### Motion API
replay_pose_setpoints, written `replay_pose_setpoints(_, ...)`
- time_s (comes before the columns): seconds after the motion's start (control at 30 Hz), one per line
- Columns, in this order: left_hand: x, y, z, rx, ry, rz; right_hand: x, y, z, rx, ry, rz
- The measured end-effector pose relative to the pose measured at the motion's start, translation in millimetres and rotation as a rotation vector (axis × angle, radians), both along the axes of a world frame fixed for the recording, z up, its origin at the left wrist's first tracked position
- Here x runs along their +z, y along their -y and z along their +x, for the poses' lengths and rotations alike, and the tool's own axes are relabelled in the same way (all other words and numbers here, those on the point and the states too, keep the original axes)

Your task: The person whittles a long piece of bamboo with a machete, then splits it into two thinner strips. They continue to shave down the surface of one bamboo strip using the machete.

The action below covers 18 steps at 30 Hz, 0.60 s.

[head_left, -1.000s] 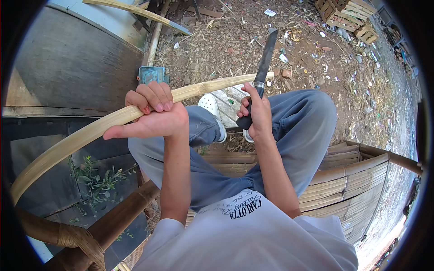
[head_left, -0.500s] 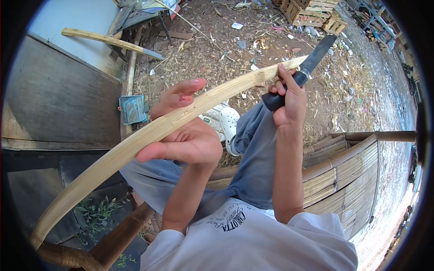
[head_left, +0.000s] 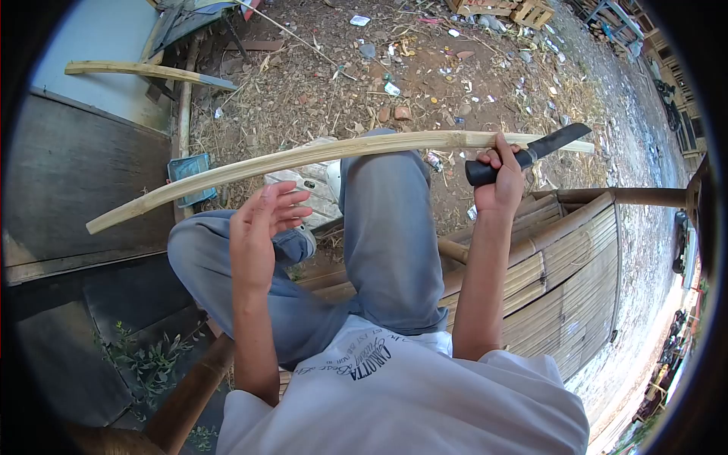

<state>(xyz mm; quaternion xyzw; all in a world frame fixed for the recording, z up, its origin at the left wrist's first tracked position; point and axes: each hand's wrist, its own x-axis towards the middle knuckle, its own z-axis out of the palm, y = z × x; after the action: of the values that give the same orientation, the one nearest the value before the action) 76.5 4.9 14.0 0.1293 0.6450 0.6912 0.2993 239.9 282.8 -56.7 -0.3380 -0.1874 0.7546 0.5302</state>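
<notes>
A long pale bamboo strip (head_left: 303, 155) runs across the head view over my raised knee, its left end tipped lower. My right hand (head_left: 503, 176) is closed around the black handle of a knife (head_left: 558, 141) and also pinches the strip near its right end. The knife's dark blade points right, overlapping the strip in this view. Below the strip's left half, my left hand (head_left: 262, 227) is raised with its fingers apart and holds nothing.
I sit on a bamboo bench (head_left: 546, 265). A blue plastic basket (head_left: 191, 180) stands by the dark panel (head_left: 91, 167) at left. Another bamboo piece (head_left: 152, 70) leans at upper left. Wooden crates (head_left: 531, 14) and scattered litter lie on the dirt ground (head_left: 425, 76).
My left hand has come off the bamboo strip and moved lower left. The strip has swung closer to level, its left end rising; the right hand with the knife has shifted slightly down and right.
</notes>
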Motion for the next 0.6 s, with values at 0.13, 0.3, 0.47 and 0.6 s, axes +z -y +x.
replay_pose_setpoints(0.13,13.5,55.2,-22.8,0.207,-0.607,-0.395,6.9,10.2,-2.9,-0.008,0.146,0.083)
replay_pose_setpoints(0.3,29.8,67.3,-65.8,0.255,-1.347,-0.727,16.5,5.9,-7.7,0.080,0.158,0.122)
replay_pose_setpoints(0.47,19.1,75.3,-55.9,-0.176,-1.068,-0.734,23.9,16.1,-14.1,0.125,0.211,0.134)
replay_pose_setpoints(0.6,4.8,87.6,-54.6,-0.158,-1.291,-0.731,28.0,19.5,-11.8,0.196,0.328,0.213)
